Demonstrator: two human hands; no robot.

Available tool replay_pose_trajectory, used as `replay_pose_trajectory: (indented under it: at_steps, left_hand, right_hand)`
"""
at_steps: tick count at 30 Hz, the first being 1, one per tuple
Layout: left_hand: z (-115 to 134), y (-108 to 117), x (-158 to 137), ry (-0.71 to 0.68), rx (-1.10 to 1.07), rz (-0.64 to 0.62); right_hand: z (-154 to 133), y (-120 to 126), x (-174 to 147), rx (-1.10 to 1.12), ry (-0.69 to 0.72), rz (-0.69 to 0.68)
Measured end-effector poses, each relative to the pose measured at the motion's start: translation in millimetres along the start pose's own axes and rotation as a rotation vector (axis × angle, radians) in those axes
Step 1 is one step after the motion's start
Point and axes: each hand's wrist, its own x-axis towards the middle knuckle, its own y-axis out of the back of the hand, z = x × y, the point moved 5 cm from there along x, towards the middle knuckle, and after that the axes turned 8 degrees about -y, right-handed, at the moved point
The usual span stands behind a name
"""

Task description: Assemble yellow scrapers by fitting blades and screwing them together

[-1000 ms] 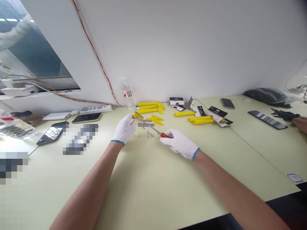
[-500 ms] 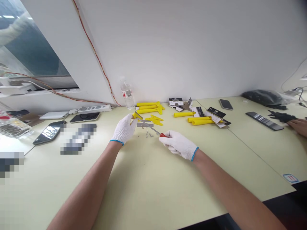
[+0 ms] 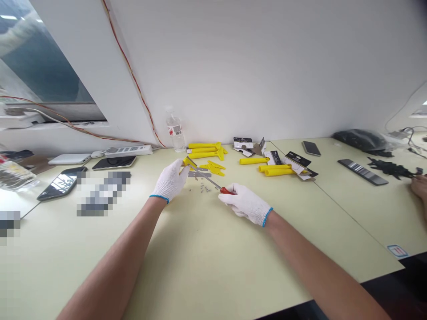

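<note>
One yellow piece (image 3: 191, 162) sat gripped in L hand (image 3: 171, 180), in front of the bottle (image 3: 176, 132); R hand (image 3: 246, 202) clutched screwdriver (image 3: 227, 191), tip near piece. Screws (image 3: 206, 189) lay fwd & R of bottle, yellow handles (image 3: 204, 155) just R.

This looks like a small assembly workshop, shown by the red-handled metal screwdriver (image 3: 226, 190) near loose silver screws (image 3: 206, 189) on the pale yellow-green table (image 3: 213, 258), and by tubular yellow plastic handles (image 3: 280, 171) and black-and-white cardboard packaging cards (image 3: 298, 157) toward its far edge.

Upright clear bottle (image 3: 175, 133), white power strip (image 3: 128, 151) (dark phone (image 3: 114, 163) beside), flat white box (image 3: 69, 158)
</note>
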Motion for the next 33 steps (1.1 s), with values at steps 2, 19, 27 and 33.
replay_pose_trajectory:
  at_steps: [2, 19, 27, 33]
  left_hand:
    - [-0.1, -0.2, 0.3, 0.007, 0.000, -0.004]
    - [-6.2, -4.5, 2.8, -0.015, 0.005, 0.007]
    - [-3.7, -2.7, 2.2, -0.011, 0.020, -0.001]
    - [-3.9, -4.0, 1.8, -0.010, 0.022, -0.003]
  right_hand:
    - [-3.3, 8.3, 1.5, -0.063, 0.100, 0.192]
    - [-8.5, 15.2, 0.0, -0.205, 0.201, 0.443]
    - [-4.7, 2.4, -2.5, -0.093, -0.027, 0.037]
    - [-7.9, 14.1, 2.4, -0.247, 0.137, 0.342]
